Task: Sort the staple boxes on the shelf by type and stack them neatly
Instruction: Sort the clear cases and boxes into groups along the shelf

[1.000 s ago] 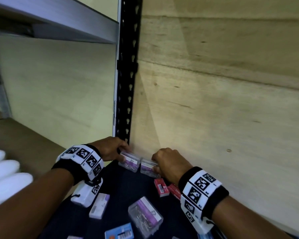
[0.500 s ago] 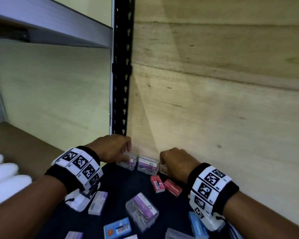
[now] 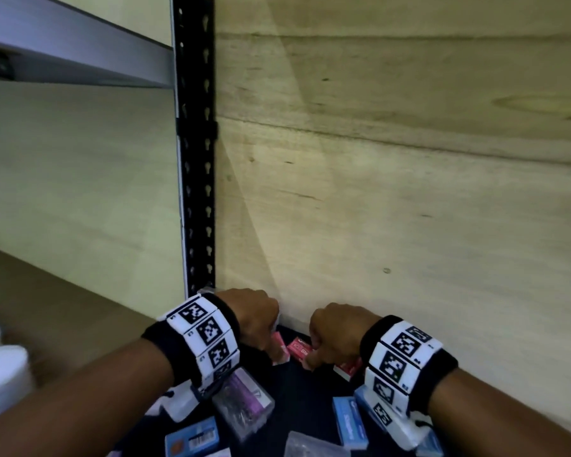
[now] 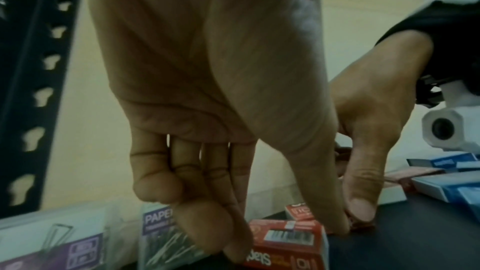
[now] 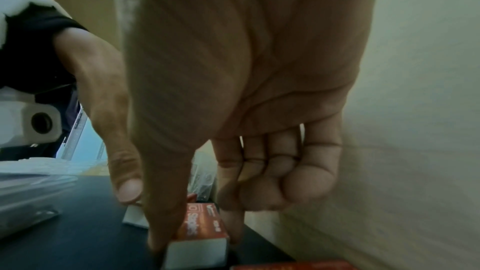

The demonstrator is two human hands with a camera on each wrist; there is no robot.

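Two small red staple boxes lie side by side on the dark shelf mat (image 3: pixel 297 387), close to the wooden back wall. My left hand (image 3: pixel 257 324) pinches the left red box (image 4: pixel 285 239) between thumb and forefinger. The right red box (image 5: pixel 202 225) is pinched the same way by my right hand (image 3: pixel 333 338). In the head view both boxes (image 3: pixel 279 347) (image 3: pixel 299 348) show only partly between the knuckles. A third red box (image 3: pixel 346 369) lies under my right wrist.
Two clear paper-clip boxes with purple labels (image 4: pixel 52 243) (image 4: pixel 161 233) stand against the wall by the black upright (image 3: pixel 195 159). Another clear box (image 3: pixel 241 404) and blue staple boxes (image 3: pixel 348 423) (image 3: pixel 192 440) lie nearer me. White rounded objects (image 3: pixel 0 367) sit far left.
Both hands have left the clear paper-clip boxes at the wall and come back a little. Each now pinches a red staple box.
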